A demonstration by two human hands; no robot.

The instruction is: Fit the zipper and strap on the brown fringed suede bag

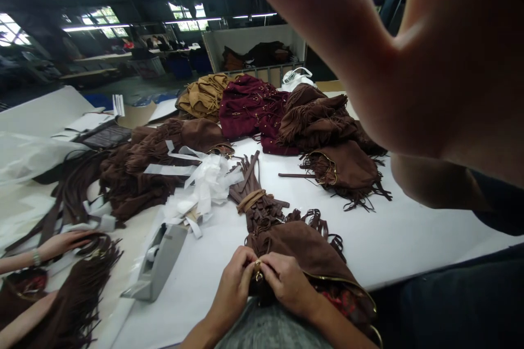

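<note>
My left hand (239,274) and my right hand (286,282) meet at the table's front edge. Thumb and fingers of each pinch a small gold-coloured metal fitting (257,266) between them. It belongs to a brown fringed bag (303,248), whose gold zipper stands open at the right over a red patterned lining (341,301). Just behind the bag lies a bundle of brown straps (256,210), tied round with a tan band (251,201). A grey tape dispenser (159,264) sits to the left of my hands.
Another person's hands (65,244) handle brown fringed material at the left. A large raised hand (442,65) blocks the upper right. White strips (208,180), maroon bags (251,106), tan material (204,95) and brown fringed bags (347,166) lie across the white table (413,240).
</note>
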